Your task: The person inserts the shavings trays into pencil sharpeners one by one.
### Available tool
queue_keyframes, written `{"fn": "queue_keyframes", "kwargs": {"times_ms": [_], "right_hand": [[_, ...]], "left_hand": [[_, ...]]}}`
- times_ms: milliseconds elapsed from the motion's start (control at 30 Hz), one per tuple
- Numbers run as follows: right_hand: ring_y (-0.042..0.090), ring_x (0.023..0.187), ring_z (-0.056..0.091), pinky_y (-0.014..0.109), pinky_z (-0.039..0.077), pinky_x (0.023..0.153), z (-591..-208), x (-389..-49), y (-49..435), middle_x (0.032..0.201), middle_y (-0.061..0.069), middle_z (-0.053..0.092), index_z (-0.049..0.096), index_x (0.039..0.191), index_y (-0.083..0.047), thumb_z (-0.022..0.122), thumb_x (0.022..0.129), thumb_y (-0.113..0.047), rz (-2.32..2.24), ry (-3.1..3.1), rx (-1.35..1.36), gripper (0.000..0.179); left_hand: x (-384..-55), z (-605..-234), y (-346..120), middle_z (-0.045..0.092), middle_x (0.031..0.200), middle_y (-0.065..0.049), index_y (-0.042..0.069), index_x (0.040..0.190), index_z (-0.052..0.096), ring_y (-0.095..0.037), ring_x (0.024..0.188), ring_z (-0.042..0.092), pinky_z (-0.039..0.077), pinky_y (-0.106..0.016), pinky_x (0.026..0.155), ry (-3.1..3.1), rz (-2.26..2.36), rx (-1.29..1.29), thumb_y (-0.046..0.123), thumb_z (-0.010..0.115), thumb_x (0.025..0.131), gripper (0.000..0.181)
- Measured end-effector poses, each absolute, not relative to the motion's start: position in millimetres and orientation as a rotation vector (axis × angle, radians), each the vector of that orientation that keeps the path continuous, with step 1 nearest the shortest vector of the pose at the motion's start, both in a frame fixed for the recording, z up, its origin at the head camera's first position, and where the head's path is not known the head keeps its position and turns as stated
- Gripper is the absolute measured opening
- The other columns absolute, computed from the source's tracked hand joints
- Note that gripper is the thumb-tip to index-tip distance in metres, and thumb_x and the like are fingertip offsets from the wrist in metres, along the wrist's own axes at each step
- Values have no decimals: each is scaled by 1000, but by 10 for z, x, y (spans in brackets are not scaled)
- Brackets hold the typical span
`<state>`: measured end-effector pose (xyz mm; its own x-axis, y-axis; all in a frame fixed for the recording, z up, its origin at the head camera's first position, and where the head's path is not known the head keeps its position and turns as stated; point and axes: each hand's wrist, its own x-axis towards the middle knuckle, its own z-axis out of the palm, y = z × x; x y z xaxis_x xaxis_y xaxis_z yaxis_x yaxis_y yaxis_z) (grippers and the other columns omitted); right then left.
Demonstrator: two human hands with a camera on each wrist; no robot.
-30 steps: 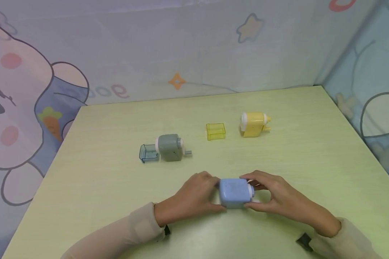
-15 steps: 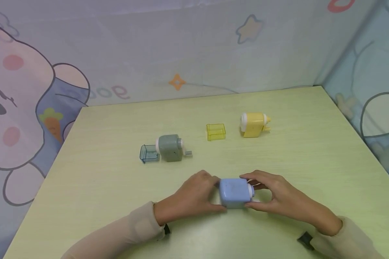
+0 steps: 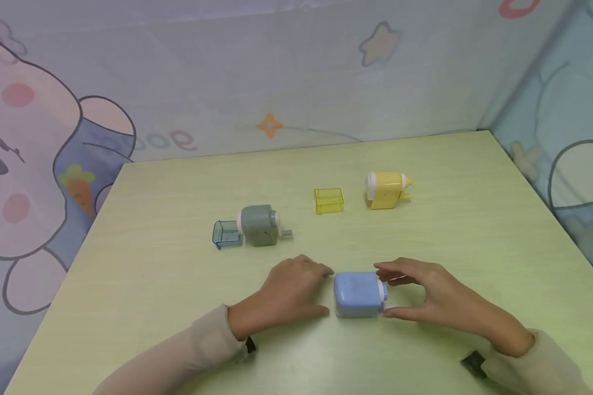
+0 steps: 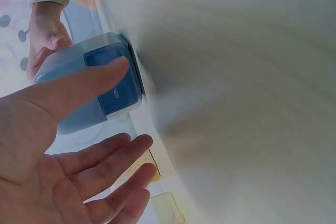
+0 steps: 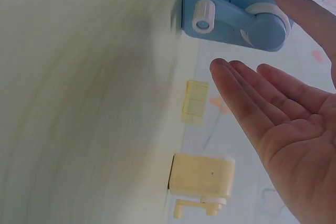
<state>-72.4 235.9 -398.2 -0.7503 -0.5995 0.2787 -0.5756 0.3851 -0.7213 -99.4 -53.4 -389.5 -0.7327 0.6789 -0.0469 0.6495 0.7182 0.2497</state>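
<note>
A blue hand-crank pencil sharpener (image 3: pixel 358 293) stands on the table between both hands. In the left wrist view its dark blue shavings drawer (image 4: pixel 109 56) sits in the body; the right wrist view shows its crank handle (image 5: pixel 203 17). My left hand (image 3: pixel 287 293) is just left of the sharpener, thumb and fingers spread, a gap between them and it. My right hand (image 3: pixel 437 291) lies on the crank side, thumb and fingers apart around that end without gripping. Whether the right thumb touches the sharpener, I cannot tell.
A grey-green sharpener (image 3: pixel 259 226) stands further back left, its clear teal drawer (image 3: pixel 227 234) beside it. Behind, to the right, are a yellow sharpener (image 3: pixel 386 190) and a clear yellow drawer (image 3: pixel 329 201). A printed cloth (image 3: pixel 301 71) hangs behind the table.
Both hands have let go of the blue sharpener and drawn slightly apart, the left one leftward and the right one rightward. The sharpener stays in place.
</note>
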Motion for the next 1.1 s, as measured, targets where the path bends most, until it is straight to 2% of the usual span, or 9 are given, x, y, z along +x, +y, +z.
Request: {"fn": "queue_keyframes", "kwargs": {"times_ms": [200, 567, 800, 967, 1100], "right_hand": [[22, 99, 69, 34, 56, 82, -3991, -752, 2434, 113, 4, 69, 61, 129, -4, 89, 75, -18, -1313, 2616, -1065, 62], [19, 96, 69, 25, 53, 86, -4021, -837, 2536, 108, 6, 71, 63, 125, -1, 89, 74, -10, -1357, 2629, -1056, 58], [19, 93, 70, 26, 54, 83, -4043, -944, 2591, 105, 6, 71, 63, 123, 1, 86, 76, -5, -1344, 2663, -1031, 53], [18, 92, 70, 25, 54, 82, -4055, -1019, 2625, 105, 7, 71, 64, 123, 1, 86, 76, -4, -1337, 2682, -1024, 52], [19, 90, 70, 25, 54, 81, -4071, -1080, 2666, 104, 7, 71, 64, 122, 1, 85, 76, -3, -1318, 2702, -1019, 51]], "left_hand": [[-1026, -3876, -543, 69, 120, -2, 10, 128, 65, -21, 110, 61, 51, -36, 87, 2812, 331, 1060, 35, 85, 80, 58], [-1163, -3842, -542, 69, 120, -3, 10, 128, 65, -23, 107, 62, 53, -35, 80, 2853, 379, 975, 36, 79, 85, 51], [-1276, -3860, -542, 68, 113, -5, 8, 134, 59, -23, 104, 61, 52, -37, 79, 2846, 462, 896, 36, 77, 88, 57], [-1329, -3891, -534, 67, 106, -5, 6, 137, 55, -21, 96, 62, 52, -36, 75, 2866, 475, 872, 36, 77, 88, 62], [-1357, -3895, -532, 67, 106, -6, 5, 139, 52, -21, 95, 62, 52, -36, 74, 2873, 483, 844, 36, 78, 88, 65]]}}
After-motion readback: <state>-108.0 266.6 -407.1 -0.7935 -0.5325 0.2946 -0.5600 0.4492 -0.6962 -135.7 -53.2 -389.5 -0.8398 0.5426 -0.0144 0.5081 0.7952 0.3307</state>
